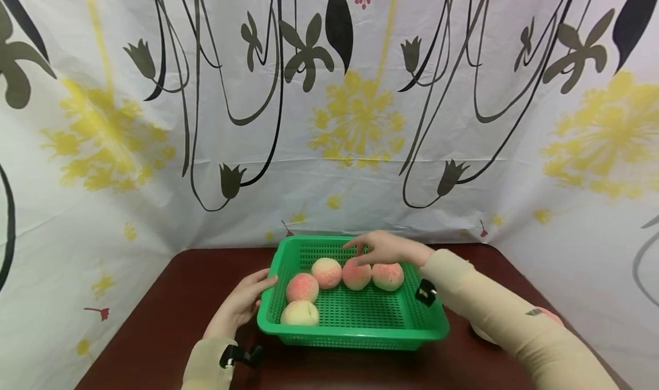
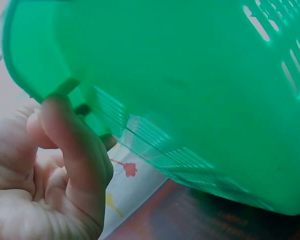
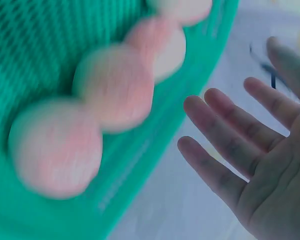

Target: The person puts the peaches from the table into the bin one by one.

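Observation:
A green plastic basket stands on the dark table with several pink and cream peaches in it. My left hand grips its left rim; in the left wrist view the fingers curl at the edge. My right hand hovers over the back of the basket, above two pink peaches side by side, the middle one and the right one. The right wrist view shows its fingers spread and holding nothing. At the left lie a cream peach, a pink one and a two-toned one.
The dark red table reaches out on both sides of the basket. Partly hidden behind the right sleeve, a pale rounded object and something pinkish show on the right. A white flowered cloth hangs around the back and sides.

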Tool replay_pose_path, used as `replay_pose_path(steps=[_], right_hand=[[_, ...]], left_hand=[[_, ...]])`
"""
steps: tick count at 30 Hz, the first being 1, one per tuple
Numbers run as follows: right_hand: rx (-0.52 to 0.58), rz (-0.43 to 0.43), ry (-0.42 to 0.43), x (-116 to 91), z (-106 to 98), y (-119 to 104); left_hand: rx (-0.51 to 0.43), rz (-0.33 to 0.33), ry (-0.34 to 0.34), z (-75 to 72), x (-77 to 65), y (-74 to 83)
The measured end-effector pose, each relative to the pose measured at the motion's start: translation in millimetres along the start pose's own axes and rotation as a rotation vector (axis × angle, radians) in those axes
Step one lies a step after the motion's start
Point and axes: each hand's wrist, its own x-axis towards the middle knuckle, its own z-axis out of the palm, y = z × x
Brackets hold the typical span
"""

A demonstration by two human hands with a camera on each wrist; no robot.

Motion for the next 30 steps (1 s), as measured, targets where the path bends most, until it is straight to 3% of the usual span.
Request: replay_pose_path(steps=[7, 13, 18, 25, 30], right_hand=[[-0.061, 0.181, 0.148, -52, -39, 56], [-0.112, 0.234, 0.185, -87, -39, 101], [-0.148, 0.328, 0.144, -105, -29, 123], [-0.049, 0.529, 0.027, -127, -16, 144], [-0.003, 0.575, -0.002, -140, -13, 151]], left_hand=[[0.012, 0.006, -0.016, 0.3, -0.5, -0.6], [0.034, 0.015, -0.025, -1.7, -2.4, 1.3], [0.047, 0.021, -0.025, -4.9, -3.2, 5.3], [0.066, 0.000, -0.032, -3.9, -5.0, 6.1], [0.066, -0.004, -0.027, -1.1, -4.7, 3.5]])
